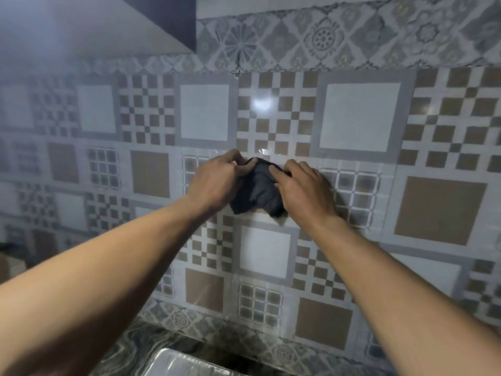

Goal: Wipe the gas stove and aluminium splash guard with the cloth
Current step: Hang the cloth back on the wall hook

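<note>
At about 10 o'clock of the view the underside of a hood or cabinet [113, 25] juts out from the wall, blurred by haze. Below it, the left forearm rises from 7 o'clock toward the centre, and the left hand [214, 180] is curled, knuckles up, its fingers pinching the upper left edge of the dark cloth [257, 189]. The cloth sits bunched between both hands, pressed against the patterned wall covering [360, 118], its long axis running roughly from 9 to 3 o'clock, with its loose lower corners hanging toward 6 o'clock. From the left hand the cloth lies at 3 o'clock; from the right hand [305, 189] it lies at 9 o'clock, so both are equally close and both touch it. The right hand lies flatter, fingers spread over the cloth's right side and gripping its top edge, with the forearm coming in from 5 o'clock. The hands appear to be regathering or folding the cloth before a stroke, though that is a judgement. At 6 o'clock, a shiny foil-lined edge [179, 362] shows beside the marbled tabletop [130, 346]; whether it belongs to the splash guard cannot be told. The stove is out of view.
</note>
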Demonstrator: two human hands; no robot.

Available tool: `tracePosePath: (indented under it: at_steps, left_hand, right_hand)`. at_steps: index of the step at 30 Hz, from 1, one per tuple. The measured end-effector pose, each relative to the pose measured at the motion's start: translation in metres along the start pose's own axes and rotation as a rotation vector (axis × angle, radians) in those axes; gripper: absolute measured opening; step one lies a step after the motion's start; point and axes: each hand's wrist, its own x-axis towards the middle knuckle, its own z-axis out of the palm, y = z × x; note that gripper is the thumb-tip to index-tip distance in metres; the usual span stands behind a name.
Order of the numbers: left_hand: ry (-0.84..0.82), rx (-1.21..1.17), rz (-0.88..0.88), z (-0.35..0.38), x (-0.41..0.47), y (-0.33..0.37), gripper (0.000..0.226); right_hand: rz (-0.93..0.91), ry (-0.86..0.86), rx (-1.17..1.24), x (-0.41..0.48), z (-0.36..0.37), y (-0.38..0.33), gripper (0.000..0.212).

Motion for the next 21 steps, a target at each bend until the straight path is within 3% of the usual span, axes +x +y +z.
tracePosePath:
  at_steps: [5,11,16,21]
  left_hand:
    - [-0.081,-0.104,0.003,-0.005,-0.011,0.007,0.043]
    - [-0.203,-0.473,-0.095,-0.026,-0.023,0.018,0.061]
    - [-0.091,-0.34,-0.213,-0.045,-0.045,0.023,0.067]
    - [-0.123,-0.293,-0.225,-0.074,-0.087,0.025,0.064]
  right_hand:
    - [0.04,-0.101,0.083,-0.003,-0.01,-0.005,0.045]
    - [0.148,-0.199,0.258,-0.012,-0.029,-0.008,0.048]
    - [0.237,-0.203,0.347,-0.02,-0.066,-0.013,0.054]
    - [0.22,-0.282,0.361,-0.035,-0.113,-0.036,0.056]
